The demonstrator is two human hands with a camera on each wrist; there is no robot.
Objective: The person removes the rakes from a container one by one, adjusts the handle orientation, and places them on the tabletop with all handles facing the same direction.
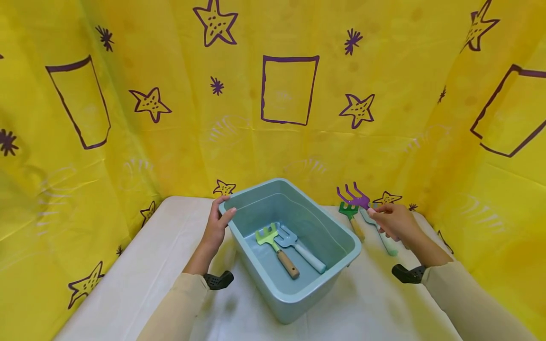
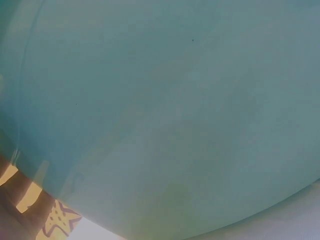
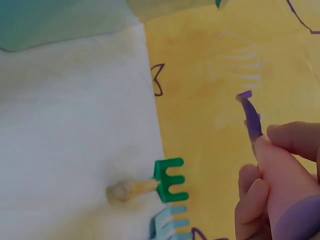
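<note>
My left hand [image 1: 215, 229] grips the far-left corner of a blue-green plastic tub [image 1: 273, 201], thumb over the rim; in the left wrist view the tub wall [image 2: 175, 110] fills nearly everything. Inside the tub lie a light-green hand rake [image 1: 286, 262] with a wooden handle and a light-blue hand fork [image 1: 309, 256]. To the right of the tub, my right hand [image 1: 396, 222] holds up a purple hand fork [image 1: 358, 200] by its pink handle [image 3: 285, 175], prongs pointing away. Beneath it on the table are a dark-green hand rake [image 1: 356, 228] with a wooden handle and a light-blue rake [image 1: 384, 239].
The white-covered table [image 1: 170, 265] carries the tub at its middle. Yellow curtains [image 1: 183, 142] with purple star drawings hang close behind the table and along both sides. A black wrist device [image 1: 218, 280] sits on each forearm.
</note>
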